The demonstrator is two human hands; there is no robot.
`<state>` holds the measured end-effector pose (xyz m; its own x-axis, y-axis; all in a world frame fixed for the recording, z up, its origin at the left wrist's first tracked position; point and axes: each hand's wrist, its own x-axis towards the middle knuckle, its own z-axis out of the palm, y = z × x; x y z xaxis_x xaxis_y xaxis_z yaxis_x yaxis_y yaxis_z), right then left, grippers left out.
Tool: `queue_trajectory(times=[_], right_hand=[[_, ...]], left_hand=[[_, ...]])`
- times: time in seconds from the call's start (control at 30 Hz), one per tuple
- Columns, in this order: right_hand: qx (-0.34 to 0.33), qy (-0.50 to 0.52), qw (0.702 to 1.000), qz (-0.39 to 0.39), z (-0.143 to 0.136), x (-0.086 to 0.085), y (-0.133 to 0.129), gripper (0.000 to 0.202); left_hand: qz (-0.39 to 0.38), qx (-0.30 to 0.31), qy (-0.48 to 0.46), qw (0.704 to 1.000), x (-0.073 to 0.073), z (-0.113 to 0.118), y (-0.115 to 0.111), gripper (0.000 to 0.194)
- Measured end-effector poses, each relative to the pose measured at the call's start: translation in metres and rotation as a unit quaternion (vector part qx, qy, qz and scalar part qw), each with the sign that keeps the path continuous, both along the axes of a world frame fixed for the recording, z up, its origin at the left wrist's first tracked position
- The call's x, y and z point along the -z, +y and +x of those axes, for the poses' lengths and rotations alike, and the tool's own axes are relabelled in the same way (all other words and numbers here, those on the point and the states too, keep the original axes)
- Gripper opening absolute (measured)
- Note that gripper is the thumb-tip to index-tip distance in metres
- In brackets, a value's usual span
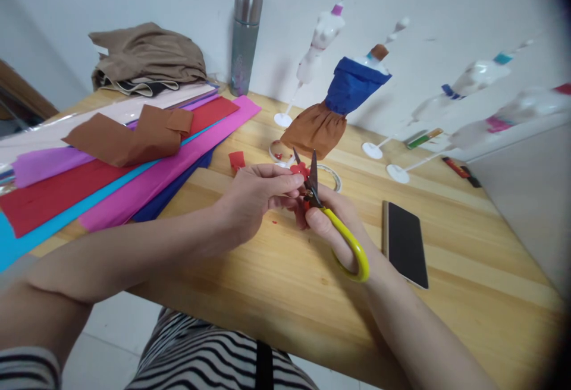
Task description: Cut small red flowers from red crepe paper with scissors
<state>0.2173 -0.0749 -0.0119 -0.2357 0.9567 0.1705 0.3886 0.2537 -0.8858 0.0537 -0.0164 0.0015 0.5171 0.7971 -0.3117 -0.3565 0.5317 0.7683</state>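
Scissors (352,244) in right hand (336,223) | left hand (254,197) pinches red piece (300,170), apparently paper

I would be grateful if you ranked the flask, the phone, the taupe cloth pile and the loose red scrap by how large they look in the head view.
1. Taupe cloth pile
2. Flask and phone: too alike to rank
3. Loose red scrap

The yellow-handled scissors (339,223), blades parted, and small red paper piece (300,169) meet before the brown-skirted mannequin (350,93).
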Motion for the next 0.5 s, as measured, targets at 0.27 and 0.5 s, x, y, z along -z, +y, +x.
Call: queue_trajectory(times=[0.27, 0.5], right_hand=[[0.137, 0.09, 0.986, -0.021, -0.003, 0.012, 0.001, 0.046], [0.182, 0.151, 0.971, -0.036, -0.01, 0.003, 0.0, 0.042]], left_hand=[[0.059, 0.045, 0.019, 0.997, 0.008, -0.005, 0.02, 0.021], [0.174, 0.211, 0.15, 0.95, 0.001, -0.021, 0.039, 0.014]])
